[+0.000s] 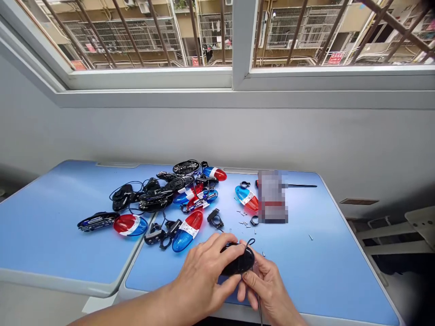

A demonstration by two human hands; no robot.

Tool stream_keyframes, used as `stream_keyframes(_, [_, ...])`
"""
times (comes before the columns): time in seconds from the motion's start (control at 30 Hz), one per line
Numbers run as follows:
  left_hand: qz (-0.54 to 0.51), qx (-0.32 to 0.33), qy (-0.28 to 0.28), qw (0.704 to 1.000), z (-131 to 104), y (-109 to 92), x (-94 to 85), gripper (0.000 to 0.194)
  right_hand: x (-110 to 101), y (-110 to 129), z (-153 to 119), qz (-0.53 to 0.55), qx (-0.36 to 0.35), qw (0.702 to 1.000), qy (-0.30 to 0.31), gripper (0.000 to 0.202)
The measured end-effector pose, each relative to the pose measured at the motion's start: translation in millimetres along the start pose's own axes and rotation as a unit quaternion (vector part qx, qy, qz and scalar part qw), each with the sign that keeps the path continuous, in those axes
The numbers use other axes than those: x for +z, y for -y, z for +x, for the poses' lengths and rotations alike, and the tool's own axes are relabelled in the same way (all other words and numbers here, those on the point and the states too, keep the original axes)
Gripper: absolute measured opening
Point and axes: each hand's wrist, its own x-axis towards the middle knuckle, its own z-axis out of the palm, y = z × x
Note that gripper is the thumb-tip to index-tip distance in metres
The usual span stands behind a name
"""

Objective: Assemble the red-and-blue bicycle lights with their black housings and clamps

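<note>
My left hand [209, 271] holds a black oval casing [245, 260] just above the front part of the blue table, with its fingers over the top and the thumb below. A thin black cable loops up from the casing's right end. My right hand [265, 280] is closed at that same end, thumb and fingers pressed against the casing. A thin dark line, a cable or a shaft, hangs below the right hand; I cannot tell which. The casing's underside is hidden. Beyond the hands lies a red-and-blue light [187, 231], next to a black clamp [215, 219].
Several black casings [156, 199] with cables and red-and-blue lights pile up at the back left. On the right are another light [247, 198], loose screws [245, 222], a black ring clamp [254, 220], a blurred box [273, 197] and a dark rod [302, 185]. A seam divides two tabletops.
</note>
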Motion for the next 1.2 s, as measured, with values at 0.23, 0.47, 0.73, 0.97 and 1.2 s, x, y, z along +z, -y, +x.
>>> stream_keyframes(0.23, [0.016, 0.014, 0.000, 1.000, -5.5, 7.7, 5.4, 0.045, -2.4, 3.7, 0.3, 0.032, 0.014, 0.999, 0.018, 0.062])
stream_keyframes(0.47, [-0.058, 0.008, -0.006, 0.998, -7.4, 18.4, 9.2, 0.064, 2.8, 7.8, 8.2, 0.042, 0.033, 0.995, -0.081, 0.056])
stream_keyframes(0.73, [-0.339, -0.189, -0.023, 0.921, -19.3, 22.7, 5.1, 0.061, -6.0, 7.0, 10.0, 0.077, 0.052, 0.987, -0.133, 0.042])
stream_keyframes(0.97, [-0.382, -0.155, -0.082, 0.907, -22.4, 24.4, 12.0, 0.062, 4.7, 13.0, 7.6, 0.056, 0.064, 0.983, -0.165, 0.044])
stream_keyframes(1.2, [-0.419, -0.110, -0.119, 0.894, -30.7, 42.1, 23.8, 0.052, 8.7, 20.2, 5.4, 0.041, 0.101, 0.982, -0.153, 0.047])
